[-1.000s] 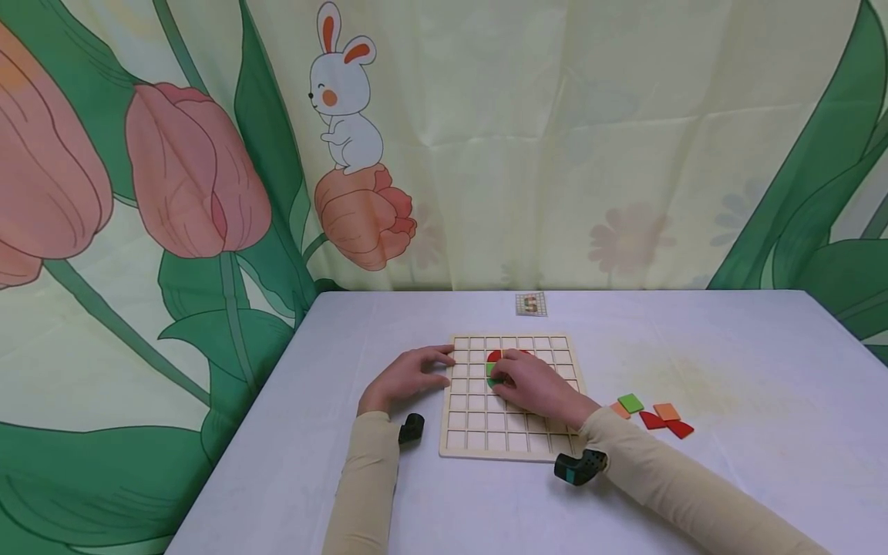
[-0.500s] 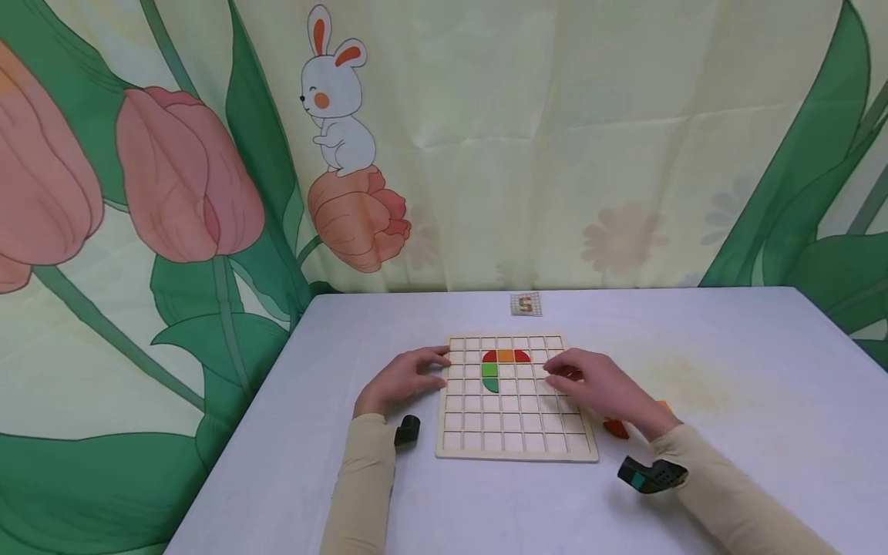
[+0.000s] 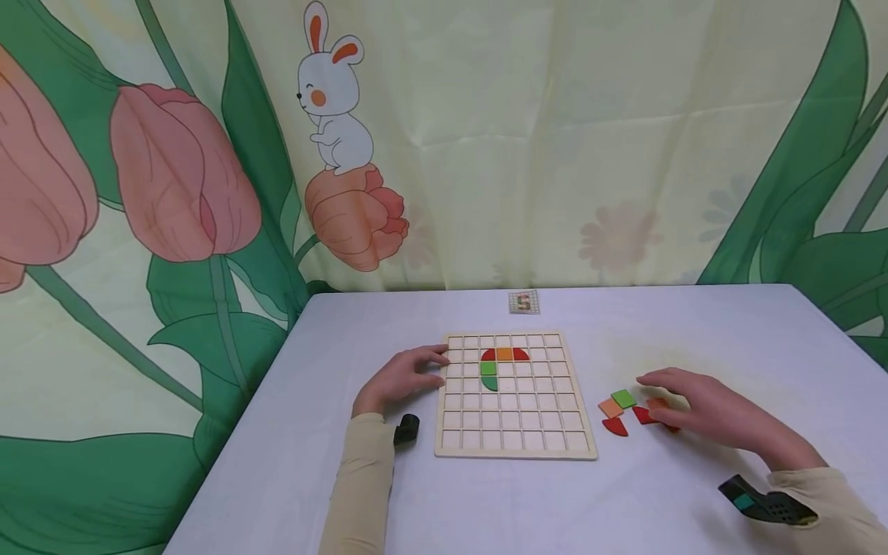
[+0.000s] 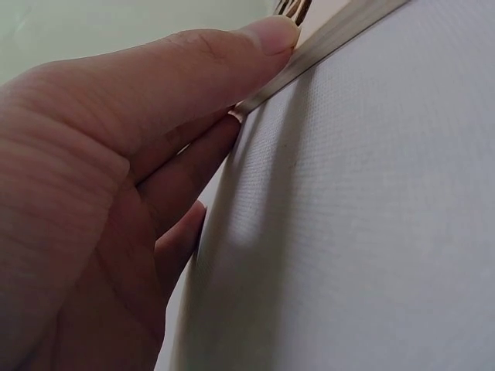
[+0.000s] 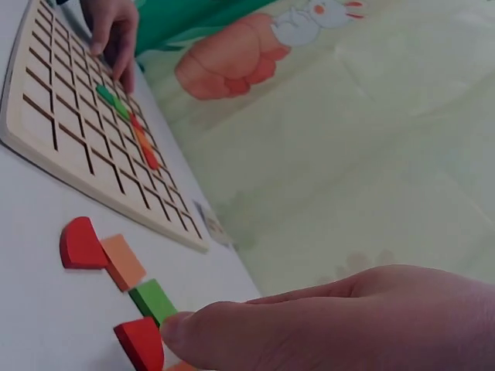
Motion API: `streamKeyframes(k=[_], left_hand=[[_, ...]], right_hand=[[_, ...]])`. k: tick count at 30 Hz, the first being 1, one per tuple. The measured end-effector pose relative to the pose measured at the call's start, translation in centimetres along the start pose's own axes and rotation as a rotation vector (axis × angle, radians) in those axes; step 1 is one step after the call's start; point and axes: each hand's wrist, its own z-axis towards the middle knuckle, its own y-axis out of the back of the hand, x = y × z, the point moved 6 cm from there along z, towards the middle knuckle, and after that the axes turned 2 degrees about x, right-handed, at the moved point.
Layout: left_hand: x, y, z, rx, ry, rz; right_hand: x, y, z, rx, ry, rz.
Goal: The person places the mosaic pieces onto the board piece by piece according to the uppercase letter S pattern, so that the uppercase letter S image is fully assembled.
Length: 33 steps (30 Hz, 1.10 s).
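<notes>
A wooden grid board (image 3: 513, 422) lies flat, holding two red quarter-circles, an orange square (image 3: 504, 354), a light green square (image 3: 489, 368) and a dark green quarter-circle (image 3: 489, 383). At its left edge rests my left hand (image 3: 400, 381), thumb and fingertips touching the rim; the left wrist view shows the thumb (image 4: 267, 35) against that edge. My right hand (image 3: 721, 408) hovers over loose tiles at the right, thumb and index finger apart. In the right wrist view its thumb overlaps a red quarter-circle (image 5: 141, 344) beside a green square (image 5: 152, 300).
More loose tiles lie right of the board, among them an orange square (image 3: 611, 408) and a red quarter-circle (image 3: 614, 427). A small patterned card (image 3: 523, 302) sits near the table's back edge. Behind hangs a curtain (image 3: 486, 154) printed with tulips and a rabbit.
My right hand has left the tiles on the board and moved right, over the loose pieces. My left hand stays at the board's left edge.
</notes>
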Motion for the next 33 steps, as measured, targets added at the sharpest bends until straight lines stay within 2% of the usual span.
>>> streamKeyframes(k=[10, 17, 26, 33], left_hand=[[0.0, 0.1, 0.0, -0.003, 0.012, -0.006], [0.0, 0.0, 0.1, 0.003, 0.000, -0.002], [0.1, 0.1, 0.1, 0.004, -0.004, -0.003], [-0.1, 0.0, 0.1, 0.007, -0.007, -0.006]], right_hand=[[-2.2, 0.0, -0.9, 0.048, 0.010, 0.023], [-1.6, -0.4, 0.2, -0.029, 0.004, 0.005], [-0.7, -0.8, 1.8, -0.014, -0.018, -0.023], [-0.7, -1.0, 2.6, -0.043, -0.032, -0.023]])
